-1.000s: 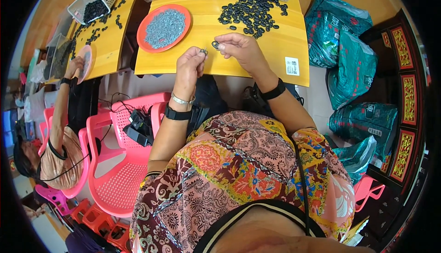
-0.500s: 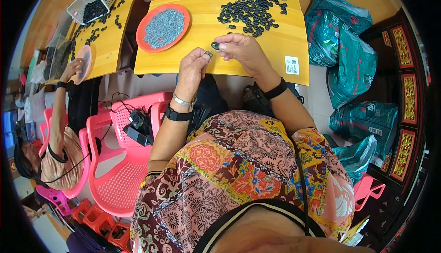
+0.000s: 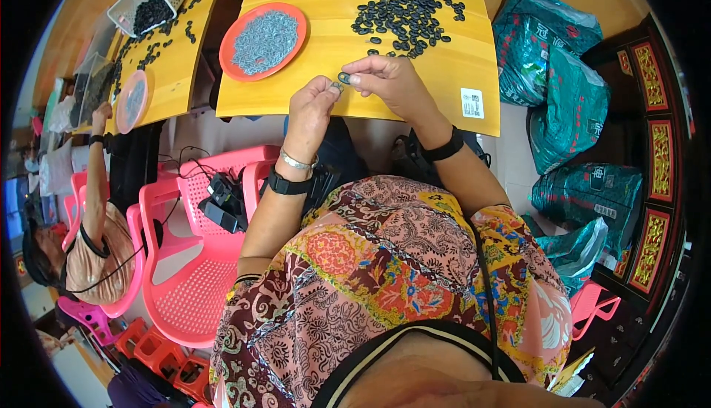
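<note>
Since the earlier frames the two hands have drawn closer together at the near edge of the yellow wooden table [image 3: 326, 52], the change being slight. The right hand [image 3: 392, 82] pinches a small black ring-shaped part [image 3: 344, 77] between thumb and forefinger, narrow grip, at centre frame just above the table's edge. The left hand [image 3: 311, 104] sits immediately left of it and slightly lower, fingertips closed on a tiny grey piece [image 3: 335, 87]; what exactly that is cannot be told at this size. The ring lies up and to the right of the left fingertips, nearly touching them, so the two held items meet along a short line running lower left to upper right. A round orange plastic plate of small grey metal pieces [image 3: 264, 40] stands at upper left of the hands; a loose heap of black ring parts [image 3: 407, 11] lies at upper centre, nearer the right hand. A pink plastic chair [image 3: 192, 274] stands lower left; a co-worker [image 3: 96, 245] sits at far left.
</note>
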`<move>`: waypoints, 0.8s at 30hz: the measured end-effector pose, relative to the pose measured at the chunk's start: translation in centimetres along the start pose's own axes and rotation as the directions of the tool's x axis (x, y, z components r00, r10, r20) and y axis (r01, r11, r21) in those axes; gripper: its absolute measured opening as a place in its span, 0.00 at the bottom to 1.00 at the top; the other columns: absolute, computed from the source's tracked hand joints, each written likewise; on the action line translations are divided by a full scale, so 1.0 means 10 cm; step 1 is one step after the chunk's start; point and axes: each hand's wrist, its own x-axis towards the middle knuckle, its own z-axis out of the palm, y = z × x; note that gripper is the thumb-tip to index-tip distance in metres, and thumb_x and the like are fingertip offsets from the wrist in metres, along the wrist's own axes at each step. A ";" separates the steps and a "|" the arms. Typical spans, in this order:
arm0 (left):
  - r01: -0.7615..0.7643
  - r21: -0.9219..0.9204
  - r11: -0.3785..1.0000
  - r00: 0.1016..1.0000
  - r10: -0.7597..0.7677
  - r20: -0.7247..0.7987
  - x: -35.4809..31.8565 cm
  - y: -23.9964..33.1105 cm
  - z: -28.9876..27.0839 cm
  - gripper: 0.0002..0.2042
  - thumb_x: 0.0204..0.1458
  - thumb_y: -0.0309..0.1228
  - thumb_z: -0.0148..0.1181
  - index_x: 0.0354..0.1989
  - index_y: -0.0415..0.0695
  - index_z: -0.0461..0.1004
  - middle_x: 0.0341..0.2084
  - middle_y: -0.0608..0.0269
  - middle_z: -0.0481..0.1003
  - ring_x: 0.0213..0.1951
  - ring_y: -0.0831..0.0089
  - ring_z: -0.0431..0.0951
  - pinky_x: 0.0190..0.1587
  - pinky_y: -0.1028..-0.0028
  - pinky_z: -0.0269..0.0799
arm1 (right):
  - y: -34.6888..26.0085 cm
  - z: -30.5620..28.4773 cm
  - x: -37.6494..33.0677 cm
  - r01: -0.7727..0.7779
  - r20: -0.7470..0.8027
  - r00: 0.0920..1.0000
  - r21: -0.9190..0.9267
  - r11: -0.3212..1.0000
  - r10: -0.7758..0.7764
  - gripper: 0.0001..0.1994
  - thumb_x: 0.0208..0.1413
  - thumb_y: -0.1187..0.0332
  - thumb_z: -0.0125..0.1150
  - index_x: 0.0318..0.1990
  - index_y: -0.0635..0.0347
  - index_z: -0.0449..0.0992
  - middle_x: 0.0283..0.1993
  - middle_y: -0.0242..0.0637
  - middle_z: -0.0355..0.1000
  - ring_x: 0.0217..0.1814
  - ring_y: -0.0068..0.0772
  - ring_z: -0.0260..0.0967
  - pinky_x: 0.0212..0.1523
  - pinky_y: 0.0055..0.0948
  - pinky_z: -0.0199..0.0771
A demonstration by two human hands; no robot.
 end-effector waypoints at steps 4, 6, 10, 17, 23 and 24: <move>-0.014 0.022 1.000 1.000 0.015 -0.027 -0.01 0.00 0.01 0.08 0.51 0.28 0.50 0.20 0.45 0.64 0.14 0.78 0.57 0.16 0.87 0.53 0.18 0.83 0.46 | -0.04 0.06 -0.04 0.049 -0.016 0.999 -0.094 0.994 -0.051 0.09 0.52 0.71 0.59 0.41 0.64 0.77 0.32 0.29 0.74 0.30 0.13 0.66 0.32 0.14 0.68; -0.007 -0.001 1.000 1.000 0.007 -0.026 -0.02 0.00 0.02 0.08 0.51 0.28 0.50 0.20 0.45 0.64 0.14 0.77 0.57 0.16 0.87 0.53 0.17 0.83 0.46 | -0.05 0.07 -0.05 0.045 -0.014 0.999 -0.098 0.994 -0.047 0.10 0.52 0.72 0.59 0.41 0.64 0.77 0.33 0.30 0.75 0.31 0.14 0.67 0.33 0.15 0.69; 0.008 -0.030 1.000 0.999 -0.009 -0.046 -0.04 0.05 0.07 0.08 0.51 0.28 0.49 0.21 0.45 0.64 0.14 0.77 0.57 0.16 0.87 0.53 0.17 0.83 0.46 | 0.00 0.09 -0.05 0.059 -0.011 0.998 -0.059 0.997 -0.059 0.10 0.53 0.72 0.59 0.42 0.65 0.76 0.36 0.31 0.75 0.34 0.15 0.69 0.34 0.16 0.70; -0.067 -0.034 0.997 0.996 0.065 -0.064 -0.05 0.01 0.12 0.08 0.52 0.28 0.48 0.21 0.45 0.64 0.13 0.77 0.57 0.15 0.87 0.53 0.16 0.83 0.45 | 0.03 0.09 -0.03 0.066 0.005 0.998 -0.041 0.997 -0.066 0.11 0.53 0.72 0.59 0.43 0.66 0.76 0.38 0.32 0.75 0.36 0.16 0.70 0.35 0.17 0.70; -0.066 -0.094 0.993 0.996 0.060 -0.066 -0.05 0.03 0.14 0.08 0.54 0.29 0.47 0.22 0.45 0.65 0.13 0.77 0.57 0.15 0.88 0.53 0.16 0.84 0.46 | -0.05 0.14 -0.06 0.093 0.032 0.995 0.020 0.996 -0.093 0.12 0.51 0.75 0.60 0.44 0.66 0.74 0.37 0.31 0.73 0.37 0.15 0.69 0.39 0.17 0.71; -0.065 -0.086 0.994 0.996 0.059 -0.071 -0.06 0.04 0.14 0.08 0.54 0.29 0.47 0.22 0.45 0.65 0.13 0.77 0.58 0.15 0.88 0.54 0.16 0.84 0.46 | -0.06 0.15 -0.07 0.087 0.026 0.996 0.017 0.996 -0.088 0.13 0.51 0.76 0.60 0.45 0.67 0.74 0.36 0.30 0.73 0.37 0.15 0.69 0.40 0.16 0.71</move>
